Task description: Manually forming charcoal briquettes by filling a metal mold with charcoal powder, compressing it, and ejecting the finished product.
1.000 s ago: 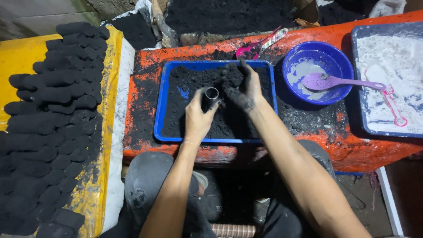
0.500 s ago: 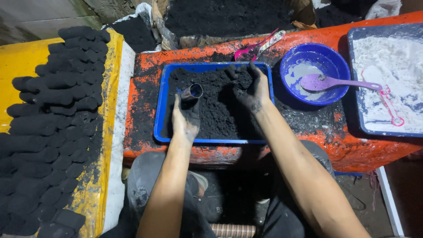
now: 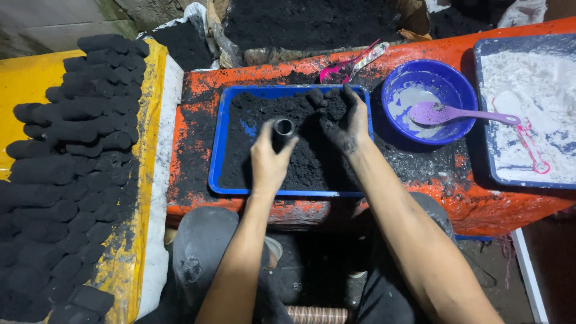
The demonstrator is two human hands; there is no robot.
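A blue tray (image 3: 217, 157) full of black powder (image 3: 300, 162) sits on a low orange table (image 3: 195, 96) in front of me. My left hand (image 3: 268, 161) grips a short black tube (image 3: 282, 131), held upright with its open end up over the tray. My right hand (image 3: 343, 123), coated in black, is cupped in the powder just right of the tube, with a clump under its fingers.
Rows of black pressed pieces (image 3: 72, 174) lie on a yellow sheet (image 3: 24, 84) at the left. A blue bowl (image 3: 427, 99) with a purple spoon (image 3: 456, 114) stands right of the tray, then a tray of white powder (image 3: 531, 108). A pink scoop (image 3: 348, 66) lies behind.
My left hand moved the tube from the tray's left side back toward its middle. My right hand drew in beside it with powder gathered.
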